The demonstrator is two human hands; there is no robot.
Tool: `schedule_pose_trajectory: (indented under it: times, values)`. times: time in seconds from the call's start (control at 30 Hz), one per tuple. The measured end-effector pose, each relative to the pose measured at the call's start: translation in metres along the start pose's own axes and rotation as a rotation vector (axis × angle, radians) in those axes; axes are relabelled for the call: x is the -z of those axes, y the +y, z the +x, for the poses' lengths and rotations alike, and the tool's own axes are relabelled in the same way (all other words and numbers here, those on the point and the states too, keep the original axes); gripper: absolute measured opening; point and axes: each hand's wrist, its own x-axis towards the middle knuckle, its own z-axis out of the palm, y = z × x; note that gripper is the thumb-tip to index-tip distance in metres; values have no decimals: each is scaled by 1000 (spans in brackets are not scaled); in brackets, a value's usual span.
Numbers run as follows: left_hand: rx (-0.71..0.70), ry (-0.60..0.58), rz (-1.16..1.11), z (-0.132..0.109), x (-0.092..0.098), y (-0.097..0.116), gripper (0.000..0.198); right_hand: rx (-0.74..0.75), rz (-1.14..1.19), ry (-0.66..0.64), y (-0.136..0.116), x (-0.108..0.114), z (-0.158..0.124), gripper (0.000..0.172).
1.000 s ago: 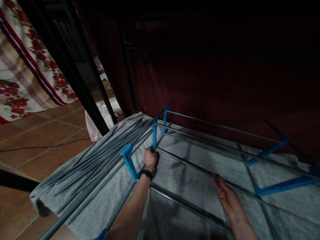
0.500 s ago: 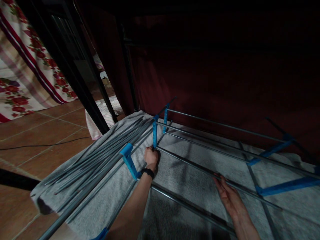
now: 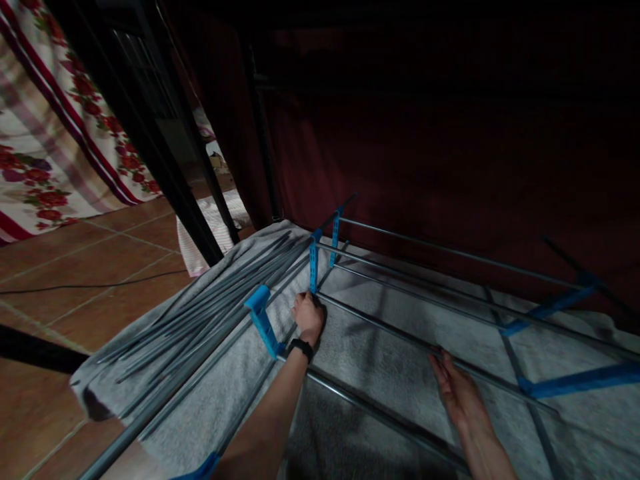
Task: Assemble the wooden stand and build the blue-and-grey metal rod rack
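Note:
A frame of grey metal rods and blue plastic connectors lies on a grey blanket on the floor. My left hand, with a black band at the wrist, is closed around the base of an upright blue connector where a rod joins it. My right hand lies flat and open against a long rod that runs across the frame. Another blue connector stands just left of my left wrist.
A bundle of loose grey rods lies on the blanket's left part. Further blue connectors sit at the right. Dark bed posts, a dark red cloth wall, a floral fabric and a black cable on brown tiles surround it.
Both hands keep their places on the frame. The view has shifted slightly, so everything sits a little to the right; my left hand looks a touch lower on the connector.

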Motion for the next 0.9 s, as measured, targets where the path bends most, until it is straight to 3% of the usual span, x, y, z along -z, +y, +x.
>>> schedule_pose_trajectory:
  times: [0.13, 0.5, 0.9]
  values:
    - [-6, 6, 37, -2, -2, 2, 41, 37, 82, 54, 0, -9, -1, 35]
    - [17, 3, 90, -4, -9, 5, 44, 186, 95, 50, -1, -25, -15, 33]
    - [36, -13, 76, -4, -9, 7, 46, 182, 103, 55, 8, -27, -7, 30]
